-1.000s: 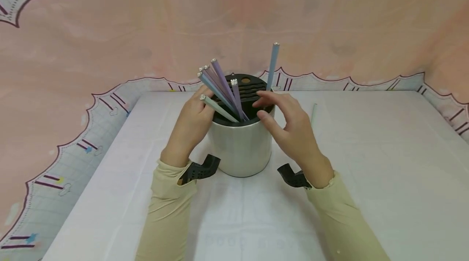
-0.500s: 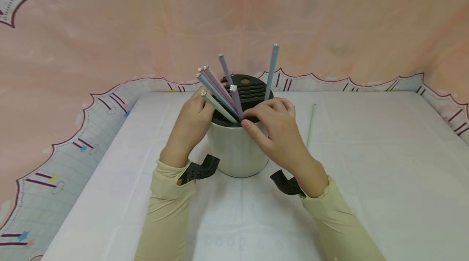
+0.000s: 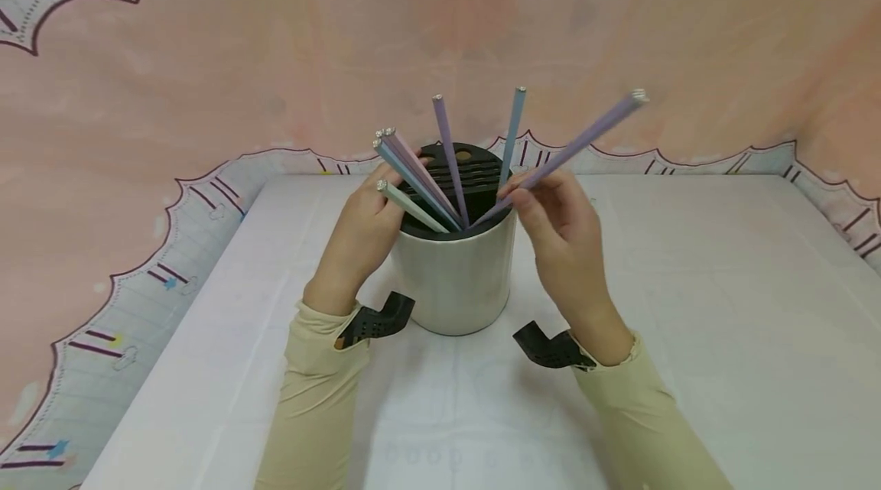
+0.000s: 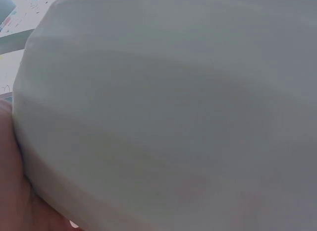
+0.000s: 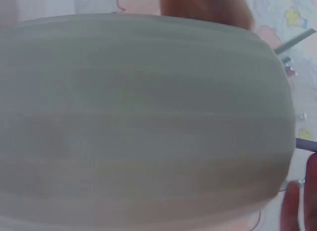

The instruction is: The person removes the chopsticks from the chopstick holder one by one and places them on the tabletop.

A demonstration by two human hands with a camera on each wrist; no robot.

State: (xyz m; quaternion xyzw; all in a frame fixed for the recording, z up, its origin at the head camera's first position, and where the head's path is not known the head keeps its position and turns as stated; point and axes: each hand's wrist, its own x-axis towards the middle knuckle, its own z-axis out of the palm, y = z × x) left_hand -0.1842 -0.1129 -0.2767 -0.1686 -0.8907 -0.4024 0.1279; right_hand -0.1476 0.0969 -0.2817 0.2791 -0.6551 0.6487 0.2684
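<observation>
A white round holder (image 3: 454, 283) with a black slotted top (image 3: 475, 169) stands upright on the table. My left hand (image 3: 365, 226) grips its left side, fingers reaching round behind the rim. Between thumb and fingers, my right hand (image 3: 567, 241) pinches a purple chopstick (image 3: 585, 134), tilted far right with its thin end still inside the front opening. A second purple chopstick (image 3: 447, 146) leans there on its own. Blue, pink and green chopsticks (image 3: 411, 203) lean left beside my left hand. In the right wrist view, the holder's wall (image 5: 148, 117) covers most of the picture.
A blue chopstick (image 3: 512, 127) stands at the holder's right rear. The white tabletop (image 3: 723, 322) spreads round the holder, with a patterned cloth (image 3: 275, 77) hanging behind. Each wrist wears a black bracket (image 3: 375, 319).
My right hand has taken hold of one purple chopstick and swung its thick end right. The other purple one now stands more upright. My left hand stays on the holder.
</observation>
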